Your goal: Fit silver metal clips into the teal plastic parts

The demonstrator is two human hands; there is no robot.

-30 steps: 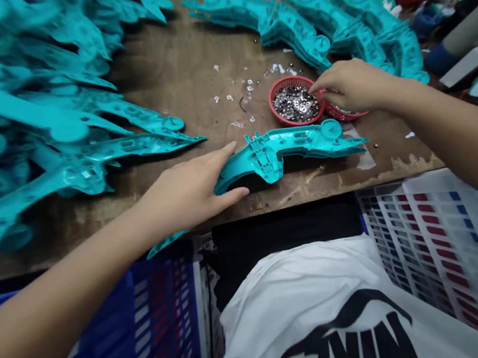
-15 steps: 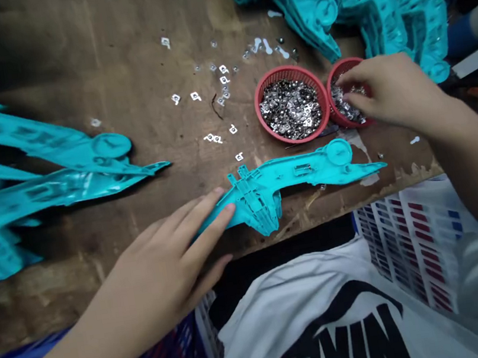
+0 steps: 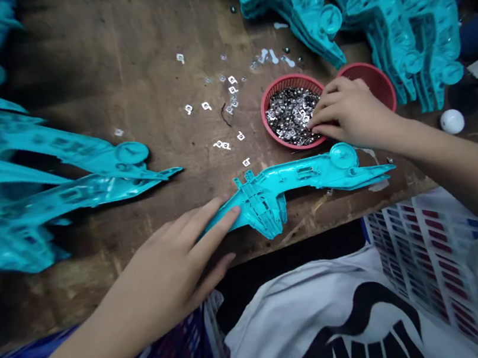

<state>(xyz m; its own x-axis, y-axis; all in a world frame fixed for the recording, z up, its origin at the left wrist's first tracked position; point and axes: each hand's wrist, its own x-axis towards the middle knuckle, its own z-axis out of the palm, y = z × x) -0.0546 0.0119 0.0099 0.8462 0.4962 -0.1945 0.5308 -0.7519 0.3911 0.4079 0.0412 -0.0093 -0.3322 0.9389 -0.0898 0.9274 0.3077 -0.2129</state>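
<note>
The left hand lies on a long molded teal plastic part, its grip spread: the fingers fan out flat over the part's narrower end without closing around it. That part sits on the worn brown wooden tabletop, lengthwise near the front edge and just below the baskets.

The right hand reaches over a round red mesh basket filled with small stamped silver metal clips. Its grip is loosely pressed together, with the fingertips at the heap of clips; whether they pinch any, I cannot tell. A second red mesh basket stands just beside the first, partly behind the hand, with its contents out of sight.

Loose silver clips lie scattered on the wood above the teal part. Piles of matching teal parts crowd the upper right and left of the tabletop, and a small white ball sits to the right.

Below the edge are a white crate striped in red and blue and a blue striped crate. The person's white shirt shows an upside-down Nike swoosh, with its lettering cut off by the frame.
</note>
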